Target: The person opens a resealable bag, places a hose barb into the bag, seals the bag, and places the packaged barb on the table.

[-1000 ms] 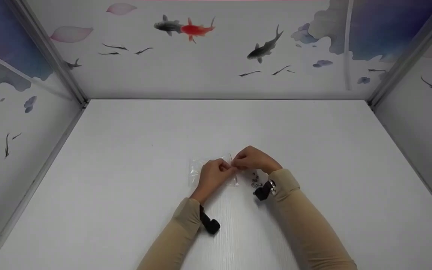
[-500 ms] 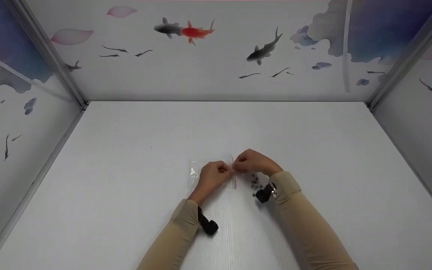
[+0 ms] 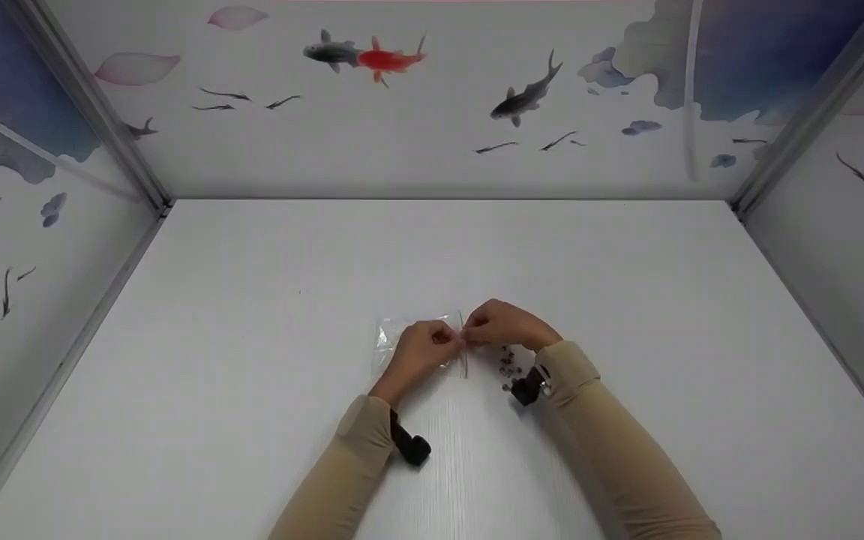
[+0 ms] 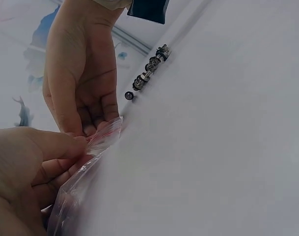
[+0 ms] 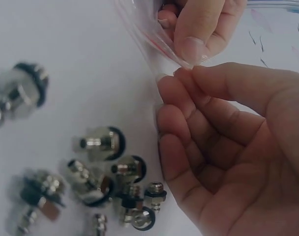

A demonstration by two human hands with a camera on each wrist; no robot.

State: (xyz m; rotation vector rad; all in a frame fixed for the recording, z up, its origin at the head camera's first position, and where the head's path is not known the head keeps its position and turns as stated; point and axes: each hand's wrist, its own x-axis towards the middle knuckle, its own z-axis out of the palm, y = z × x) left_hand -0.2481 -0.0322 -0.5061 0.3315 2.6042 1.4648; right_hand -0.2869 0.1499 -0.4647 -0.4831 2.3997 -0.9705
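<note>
A clear zip-lock plastic bag [image 3: 386,335] with a red line along its mouth lies on the white table. My left hand [image 3: 423,349] pinches it near the mouth between thumb and fingers. Facing it, my right hand [image 3: 507,324] pinches the mouth's edge with thumb and index finger, its other fingers curled below, as the right wrist view shows. The two sets of fingertips nearly meet. Several small metal fittings [image 5: 101,143] with dark rings lie loose beside the right hand; in the left wrist view these fittings [image 4: 150,66] form a row. The bag's contents cannot be made out.
The white table [image 3: 214,360] stretches around the hands. Panels with painted fish enclose it, the back panel [image 3: 432,150] at its far edge and others at the left and right. A black wrist camera [image 3: 527,386] hangs by the right cuff, close to the fittings.
Both hands keep pinching the bag's mouth, with only slight finger movement. Hands and bag sit slightly further left in the head view, which itself shifts a little.
</note>
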